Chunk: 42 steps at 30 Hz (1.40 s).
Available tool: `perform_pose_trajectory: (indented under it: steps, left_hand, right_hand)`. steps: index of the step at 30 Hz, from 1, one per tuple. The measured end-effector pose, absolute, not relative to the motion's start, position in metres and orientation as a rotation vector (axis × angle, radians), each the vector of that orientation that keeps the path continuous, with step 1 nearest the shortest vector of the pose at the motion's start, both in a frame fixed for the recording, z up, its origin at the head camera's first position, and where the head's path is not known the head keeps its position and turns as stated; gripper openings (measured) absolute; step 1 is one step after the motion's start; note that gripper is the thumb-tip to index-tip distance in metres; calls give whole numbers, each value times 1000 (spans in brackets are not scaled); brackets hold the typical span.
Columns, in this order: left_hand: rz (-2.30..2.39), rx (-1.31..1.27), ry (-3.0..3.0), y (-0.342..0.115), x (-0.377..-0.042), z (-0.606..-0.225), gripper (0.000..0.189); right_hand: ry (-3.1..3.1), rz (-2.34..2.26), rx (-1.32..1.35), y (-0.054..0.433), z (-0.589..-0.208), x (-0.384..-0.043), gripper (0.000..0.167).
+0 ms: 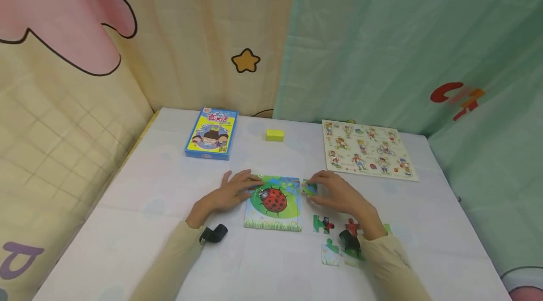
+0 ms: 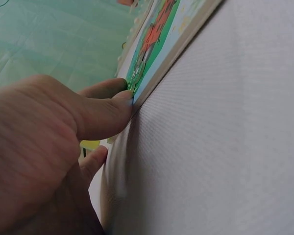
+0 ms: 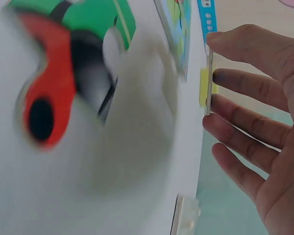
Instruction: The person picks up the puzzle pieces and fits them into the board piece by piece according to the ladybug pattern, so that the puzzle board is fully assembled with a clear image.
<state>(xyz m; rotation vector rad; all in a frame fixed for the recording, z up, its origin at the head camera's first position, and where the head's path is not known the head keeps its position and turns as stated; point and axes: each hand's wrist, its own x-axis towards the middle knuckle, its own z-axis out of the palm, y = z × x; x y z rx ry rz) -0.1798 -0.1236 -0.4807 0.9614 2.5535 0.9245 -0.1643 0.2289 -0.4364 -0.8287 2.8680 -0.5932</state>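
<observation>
A square ladybug puzzle (image 1: 273, 204) lies on the table in front of me. My left hand (image 1: 232, 191) rests at its upper left corner. The left wrist view shows the thumb (image 2: 115, 112) against the puzzle's edge and a finger on its face. Right of the puzzle, my right hand (image 1: 337, 191) pinches a blue and green puzzle piece (image 1: 310, 188) between thumb and fingers. That piece (image 3: 209, 81) appears edge-on in the right wrist view. Below this hand lie several loose pieces, among them a green and red piece (image 1: 318, 223) and a pale grassy piece (image 1: 329, 256).
A blue and yellow box (image 1: 211, 133) stands at the back left, and a small yellow block (image 1: 275, 135) sits at the back middle. On the back right lies a white board with figures (image 1: 366, 150). Printed curtains (image 1: 360, 46) hang behind the table.
</observation>
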Motion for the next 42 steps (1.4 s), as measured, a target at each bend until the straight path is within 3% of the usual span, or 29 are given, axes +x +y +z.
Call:
perform_pose_trajectory:
  steps: [16,42]
  left_hand:
    - [928,967,2554,-125,-178,-480,42]
    - [947,922,2695,-117,-177,-478,41]
  right_hand:
    - [2784,-507,-916,179,-445,-175,35]
    - [2852,-388,-840,165,-446,-180,33]
